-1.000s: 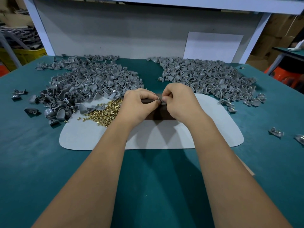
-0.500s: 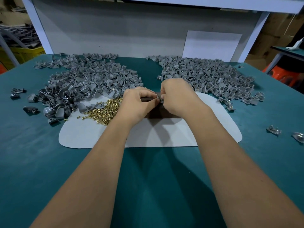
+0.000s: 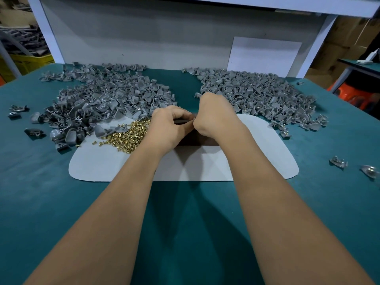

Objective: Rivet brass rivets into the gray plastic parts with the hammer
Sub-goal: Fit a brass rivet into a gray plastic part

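Two bare forearms reach forward over the teal table and meet above the pale gray mat, the landmark for all positions below. The mat lies flat on the table, its near edge straight and its corners rounded.

Over the middle of the mat, toward its far edge, the left hand and the right hand are brought together, fingers curled and fingertips touching or almost touching. Whatever they pinch between them is too small and too hidden to identify. Beneath the hands a dark block rests on the mat, largely covered by them.

On the mat's left portion, just beside the left hand, lies a loose heap of brass rivets. The left pile of gray plastic parts overlaps the mat's far-left edge and spreads away across the table. The right pile of gray plastic parts lies beyond the mat's far-right edge, with a few pieces touching it. Stray parts sit on the table well to the right of the mat.

Behind both piles stands a gray back panel bearing a white sheet.
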